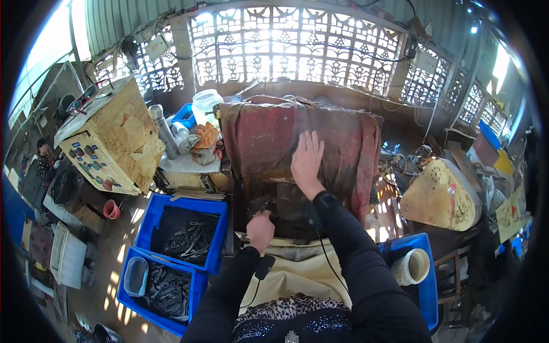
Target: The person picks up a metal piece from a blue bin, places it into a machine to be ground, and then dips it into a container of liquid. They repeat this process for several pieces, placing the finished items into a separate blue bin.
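My right hand (307,162) lies flat, fingers spread, on a worn red cloth (269,137) draped over a machine in front of me. My left hand (261,229) is curled at the machine's dark lower front edge, just above a beige cloth (297,268) on my lap; whether it grips anything is hidden. Both arms wear black sleeves.
Two blue crates (150,228) of dark metal parts sit at my left, the nearer crate (124,288) holding a small clear tub. Another blue crate (428,286) at my right holds a white container. A control box (114,143) stands far left, a yellowish machine cover (440,197) at right.
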Demonstrator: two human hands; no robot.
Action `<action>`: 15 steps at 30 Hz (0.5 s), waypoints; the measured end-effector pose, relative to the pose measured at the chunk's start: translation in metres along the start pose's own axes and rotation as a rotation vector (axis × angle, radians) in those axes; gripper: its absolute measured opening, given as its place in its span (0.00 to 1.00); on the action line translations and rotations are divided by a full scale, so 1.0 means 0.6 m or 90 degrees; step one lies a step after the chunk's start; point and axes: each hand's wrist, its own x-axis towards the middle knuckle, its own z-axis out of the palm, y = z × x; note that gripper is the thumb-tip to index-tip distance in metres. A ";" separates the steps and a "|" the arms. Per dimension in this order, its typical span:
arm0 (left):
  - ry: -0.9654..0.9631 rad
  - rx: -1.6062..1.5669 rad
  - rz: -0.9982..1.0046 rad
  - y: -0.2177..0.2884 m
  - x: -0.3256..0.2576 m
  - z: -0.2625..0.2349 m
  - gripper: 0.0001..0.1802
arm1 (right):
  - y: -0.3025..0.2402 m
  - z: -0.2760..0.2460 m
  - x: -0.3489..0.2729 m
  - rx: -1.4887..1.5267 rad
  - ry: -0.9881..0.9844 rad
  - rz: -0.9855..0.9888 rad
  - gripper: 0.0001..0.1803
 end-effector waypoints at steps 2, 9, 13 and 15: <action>0.027 -0.068 0.022 -0.011 0.003 0.001 0.17 | -0.011 -0.040 -0.040 0.132 -0.006 -0.039 0.24; 0.064 -0.088 0.125 -0.011 0.042 -0.024 0.22 | -0.035 -0.214 -0.193 0.327 -0.090 -0.123 0.17; 0.016 -0.007 0.221 -0.016 0.056 -0.015 0.21 | -0.034 -0.258 -0.273 0.306 -0.194 -0.234 0.16; -0.098 0.052 0.246 -0.022 0.059 -0.007 0.19 | -0.030 -0.267 -0.304 0.302 -0.226 -0.268 0.16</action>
